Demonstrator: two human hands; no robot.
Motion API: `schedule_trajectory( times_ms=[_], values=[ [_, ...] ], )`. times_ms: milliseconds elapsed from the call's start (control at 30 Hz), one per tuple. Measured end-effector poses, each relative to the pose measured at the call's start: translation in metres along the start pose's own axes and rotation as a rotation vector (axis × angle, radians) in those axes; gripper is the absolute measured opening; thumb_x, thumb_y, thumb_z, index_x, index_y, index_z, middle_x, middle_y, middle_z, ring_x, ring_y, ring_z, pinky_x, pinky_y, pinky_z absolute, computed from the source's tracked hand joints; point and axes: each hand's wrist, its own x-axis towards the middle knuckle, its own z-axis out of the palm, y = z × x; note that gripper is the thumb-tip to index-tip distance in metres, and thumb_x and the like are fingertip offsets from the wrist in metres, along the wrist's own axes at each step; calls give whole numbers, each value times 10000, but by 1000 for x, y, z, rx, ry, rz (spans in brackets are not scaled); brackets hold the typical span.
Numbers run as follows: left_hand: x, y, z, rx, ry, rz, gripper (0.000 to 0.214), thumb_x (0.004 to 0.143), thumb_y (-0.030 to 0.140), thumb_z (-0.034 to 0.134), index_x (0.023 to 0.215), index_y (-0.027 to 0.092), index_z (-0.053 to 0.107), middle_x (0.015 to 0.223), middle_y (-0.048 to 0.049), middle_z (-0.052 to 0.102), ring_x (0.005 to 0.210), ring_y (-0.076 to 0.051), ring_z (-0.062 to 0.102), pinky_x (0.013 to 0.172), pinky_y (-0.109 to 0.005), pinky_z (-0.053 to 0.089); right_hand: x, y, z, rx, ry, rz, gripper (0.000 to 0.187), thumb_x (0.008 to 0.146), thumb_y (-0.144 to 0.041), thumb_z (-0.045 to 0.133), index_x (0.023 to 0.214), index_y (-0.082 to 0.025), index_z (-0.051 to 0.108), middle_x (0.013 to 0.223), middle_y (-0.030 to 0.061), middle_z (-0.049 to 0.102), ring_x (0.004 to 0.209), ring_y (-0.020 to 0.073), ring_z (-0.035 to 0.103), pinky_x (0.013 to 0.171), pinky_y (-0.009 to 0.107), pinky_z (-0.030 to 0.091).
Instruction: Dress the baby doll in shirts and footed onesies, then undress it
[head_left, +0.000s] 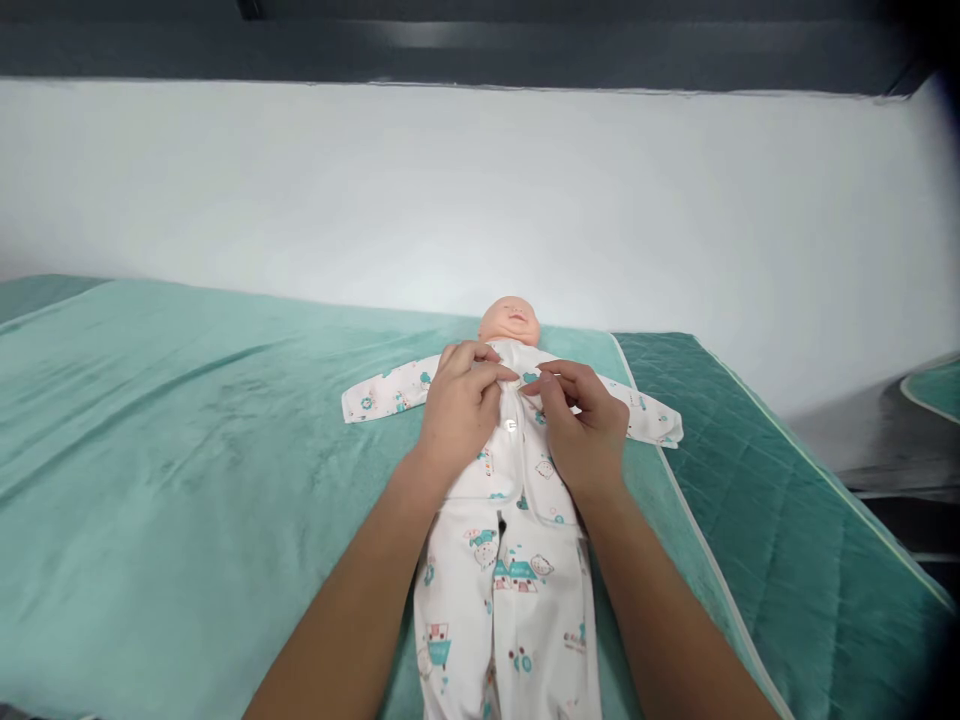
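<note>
Centrally, head view: baby doll [510, 318] face-up on green blanket [225, 450], sleeves spread. Left hand [463, 400] on printed baby shirt [544, 465] at upper front edge, thumb hidden, grip cannot be told; right hand [587, 420] pinched narrow on same edge. White button [511, 425] just below. Advisable: both edges level, cloth lightly taut, fingertips close in, no tugging at neck.

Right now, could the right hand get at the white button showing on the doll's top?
Probably yes: the right hand is close beside the white button, and nothing appears to cover it; the left hand lies to one side.
</note>
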Motion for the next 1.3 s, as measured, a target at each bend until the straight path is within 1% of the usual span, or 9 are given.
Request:
schedule_trajectory(
  times_ms=[267, 433, 500, 667, 733, 867, 1000, 1100, 1300],
  values=[
    [1, 0, -1, -49, -13, -26, 344, 853, 23, 473, 905, 239, 737, 1046, -33, 635, 1078, -184, 534, 956, -361, 453, 1, 1, 2, 58, -31, 74, 109, 899, -265, 580, 934, -222, 673, 754, -20, 726, 615, 123, 575, 628, 259, 445],
    [3, 8, -12, -118, -25, -104, 276, 870, 79, 498, 971, 229, 706, 1010, -26, 654, 994, -174, 565, 897, -331, 457, 8, -6, -8, 112, -87, 135, 140, 905, -309, 562, 943, -220, 665, 803, -3, 701, 669, 137, 594, 652, 276, 462],
    [5, 12, -21, -171, -75, -159, 235, 883, 137, 516, 1010, 228, 691, 942, -17, 655, 870, -153, 579, 809, -301, 467, 12, -13, -20, 59, -192, 137, 166, 913, -342, 555, 870, -216, 655, 744, -10, 663, 620, 127, 551, 599, 266, 433],
    [6, 20, -41, -287, -345, -280, 158, 889, 282, 549, 974, 230, 671, 745, 21, 605, 656, -116, 522, 611, -250, 416, 16, -35, -48, -172, -648, 106, 319, 895, -406, 573, 644, -212, 552, 561, -34, 486, 515, 107, 392, 448, 243, 280],
    [7, 21, -47, -313, -475, -307, 151, 878, 335, 568, 906, 226, 670, 714, 23, 581, 625, -113, 495, 557, -240, 387, 13, -40, -51, -242, -726, 86, 287, 869, -375, 605, 638, -218, 543, 570, -34, 499, 510, 107, 397, 436, 243, 268],
    [10, 20, -52, -344, -655, -309, 143, 836, 354, 621, 827, 217, 663, 701, 21, 550, 617, -109, 463, 525, -231, 357, 7, -43, -46, -319, -742, 65, 232, 806, -344, 676, 659, -227, 540, 632, -22, 580, 536, 120, 464, 469, 256, 306],
    [11, 18, -54, -356, -705, -287, 97, 817, 300, 635, 787, 209, 642, 742, 18, 571, 635, -105, 446, 544, -230, 360, 5, -40, -44, -374, -746, 21, 239, 831, -275, 624, 630, -223, 504, 612, -27, 557, 544, 120, 439, 480, 261, 288],
    [11, 18, -55, -372, -707, -309, 112, 832, 309, 619, 789, 208, 643, 708, 21, 551, 616, -102, 443, 530, -227, 348, 8, -38, -49, -314, -779, 30, 225, 859, -266, 577, 641, -224, 539, 589, -27, 523, 537, 119, 408, 459, 254, 266],
    [10, 24, -57, -464, -684, -364, 164, 846, 364, 626, 825, 202, 644, 712, 17, 562, 637, -101, 486, 546, -219, 382, 18, -35, -58, 52, -850, 292, 217, 889, -341, 559, 726, -212, 620, 613, -29, 487, 552, 109, 411, 480, 235, 315]
  ],
)
